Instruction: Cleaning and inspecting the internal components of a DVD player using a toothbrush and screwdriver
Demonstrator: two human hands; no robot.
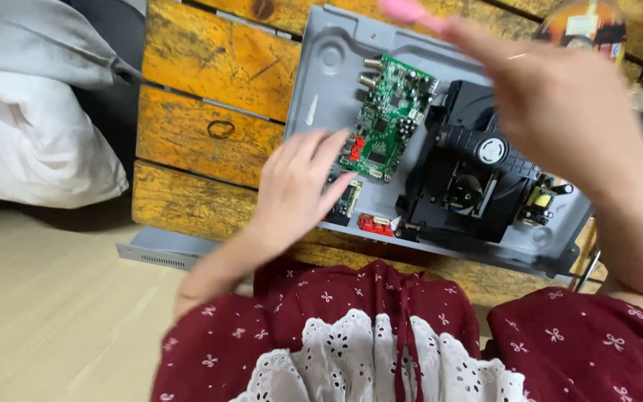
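Left hand (299, 182), fingers spread, rests at the green circuit board (388, 117) edge inside the grey chassis (321, 82). Right hand (560, 112) pinches a pink tool (411, 11) above the black drive (470, 179).

Chassis tray (321, 45): plain grey metal. Circuit board (390, 112): green, with red connectors and silver jacks. Small board (345, 199): dark green. Connector (376, 223) at the tray's front edge: red. Disc drive (459, 175): black, with a white hub. Table (202, 82): yellow-stained wooden planks, dark scuffs. My dress (574, 350): maroon with tiny white bows, white eyelet lace trim. Pillow (31, 134): white. Floor (46, 313): pale beige. Tool (411, 11) in my right hand (552, 112): pink.
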